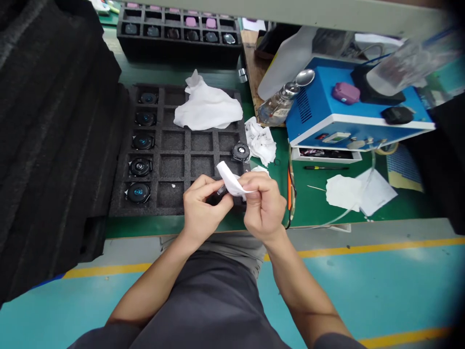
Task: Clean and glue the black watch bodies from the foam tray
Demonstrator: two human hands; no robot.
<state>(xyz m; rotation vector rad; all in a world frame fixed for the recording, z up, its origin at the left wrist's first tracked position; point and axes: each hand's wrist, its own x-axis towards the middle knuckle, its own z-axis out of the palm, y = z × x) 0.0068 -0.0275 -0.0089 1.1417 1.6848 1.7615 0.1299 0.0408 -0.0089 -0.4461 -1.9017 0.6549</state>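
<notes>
My left hand (203,208) pinches a small dark piece (220,191), perhaps a watch case, mostly hidden by the fingers. Between the thumb and fingers of my right hand (265,203) is a folded white wipe (229,178), which touches or nearly touches the dark piece. Both hands are over the front right of a black foam tray (172,167). Several round black watches (141,167) lie in the tray's left column. Another round watch (240,151) rests at its right side, just beyond my hands. A larger white cloth (210,106) is spread over the back compartments.
Crumpled white wipes (262,143) lie right of the tray. Farther right stand a glass bottle (276,106) and a blue machine (312,97) with a purple case (346,92) on top. A second foam tray (178,51) is behind; tall black foam (54,121) rises at left.
</notes>
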